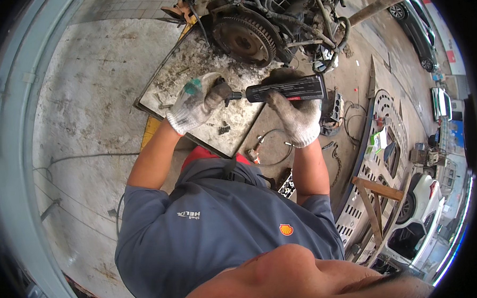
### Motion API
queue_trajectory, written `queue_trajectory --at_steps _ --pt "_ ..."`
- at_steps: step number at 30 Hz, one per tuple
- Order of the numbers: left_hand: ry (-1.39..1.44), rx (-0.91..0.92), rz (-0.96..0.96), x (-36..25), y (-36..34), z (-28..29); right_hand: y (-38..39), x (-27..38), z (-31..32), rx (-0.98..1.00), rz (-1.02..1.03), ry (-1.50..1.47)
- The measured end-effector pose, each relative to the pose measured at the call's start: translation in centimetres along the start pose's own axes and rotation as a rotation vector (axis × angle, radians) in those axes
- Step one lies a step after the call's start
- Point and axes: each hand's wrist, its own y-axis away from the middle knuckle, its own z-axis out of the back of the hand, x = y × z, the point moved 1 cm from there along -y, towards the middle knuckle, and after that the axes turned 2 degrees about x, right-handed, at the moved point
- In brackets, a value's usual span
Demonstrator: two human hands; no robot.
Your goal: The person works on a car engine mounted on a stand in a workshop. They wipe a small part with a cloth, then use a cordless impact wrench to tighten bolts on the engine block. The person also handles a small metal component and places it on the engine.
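Both my hands wear soiled white work gloves. My right hand is wrapped round a flat black bottle with pale print and a small red patch, held lying sideways with its narrow end to the left. At that end is a small black nozzle piece. My left hand, with a green stain on its glove, is closed on this piece; whether it is a loose cap or joined to the bottle I cannot tell. Just beyond my hands stands a dirty engine with a toothed flywheel facing me.
Under the engine's near side lies a grimy metal plate with a yellow edge. A cable with a fitting and an engine part lie on the floor to the right. Farther right are a slotted metal ramp, a wooden frame and cars.
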Motion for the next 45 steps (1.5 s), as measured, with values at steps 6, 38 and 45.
queue_trajectory --at_steps 6,38,45 --pt "-0.012 -0.024 -0.076 -0.6 -0.1 -0.9 -0.3 -0.2 0.3 0.065 0.033 0.232" --pt "0.091 0.297 -0.285 -3.4 -3.4 -0.6 -2.0 -1.6 3.6 0.140 -0.214 0.010" --pt "0.250 0.305 -0.268 -4.0 -3.4 -0.5 -1.5 -2.3 3.9 0.107 -0.264 -0.222"
